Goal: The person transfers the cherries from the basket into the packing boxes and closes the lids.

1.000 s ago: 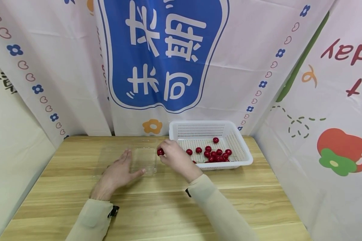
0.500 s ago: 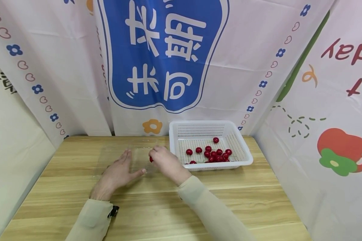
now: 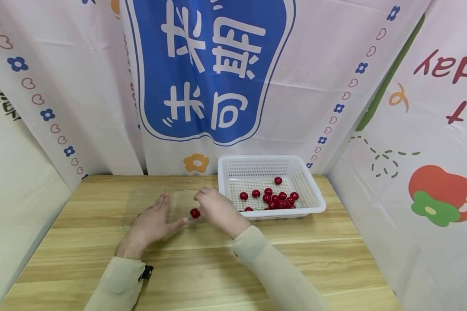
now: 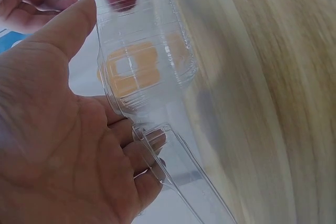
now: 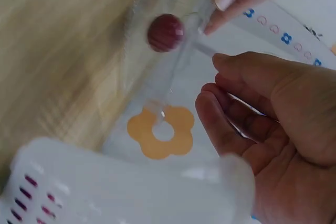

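Observation:
A single red cherry (image 3: 195, 213) lies in the near right corner of a clear plastic clamshell box (image 3: 179, 201). My left hand (image 3: 149, 224) rests on the box with its thumb spread along the near rim; in the left wrist view its fingertips touch the plastic by the hinge. Just right of the cherry, my right hand (image 3: 219, 211) hovers at the box's right edge. The right wrist view shows its fingers (image 5: 210, 114) loosely bent and apart from the cherry (image 5: 166, 33), with nothing visibly held between them.
Close on the right stands a white perforated basket (image 3: 271, 214) with several red cherries (image 3: 274, 201) inside. Its left wall is near my right hand. Printed curtains (image 3: 179, 155) hang behind and beside the wooden table (image 3: 218, 268).
My right hand brings the cherry left from the basket side to the box, lets it go there and draws slightly back. The left hand stays in place.

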Available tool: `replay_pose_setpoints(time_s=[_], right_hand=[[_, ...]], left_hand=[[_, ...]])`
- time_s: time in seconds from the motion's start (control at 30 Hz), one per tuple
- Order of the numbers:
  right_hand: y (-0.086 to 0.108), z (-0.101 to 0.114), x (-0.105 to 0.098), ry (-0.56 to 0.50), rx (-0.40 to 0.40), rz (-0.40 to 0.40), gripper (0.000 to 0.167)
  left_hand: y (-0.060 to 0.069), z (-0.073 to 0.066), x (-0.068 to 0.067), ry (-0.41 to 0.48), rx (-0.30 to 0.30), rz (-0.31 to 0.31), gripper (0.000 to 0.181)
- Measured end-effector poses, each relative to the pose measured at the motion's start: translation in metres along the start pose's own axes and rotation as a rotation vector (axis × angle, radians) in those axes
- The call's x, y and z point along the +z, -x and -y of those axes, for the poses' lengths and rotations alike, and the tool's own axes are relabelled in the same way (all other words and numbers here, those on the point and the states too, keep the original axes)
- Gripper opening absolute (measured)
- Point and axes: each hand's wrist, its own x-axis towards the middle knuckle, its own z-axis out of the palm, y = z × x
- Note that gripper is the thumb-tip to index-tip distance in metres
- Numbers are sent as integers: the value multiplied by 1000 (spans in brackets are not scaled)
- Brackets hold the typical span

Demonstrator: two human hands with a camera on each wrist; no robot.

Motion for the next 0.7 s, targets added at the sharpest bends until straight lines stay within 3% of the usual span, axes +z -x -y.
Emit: replay_pose_setpoints(time_s=[0.27,0.7], right_hand=[[14,-23,-24,-100,15,-54,37],[31,-67,-38,-235,111,-109,32]], left_hand=[[-1,0,2,10,-2,-4,123],[1,-2,0,16,2,3,123]])
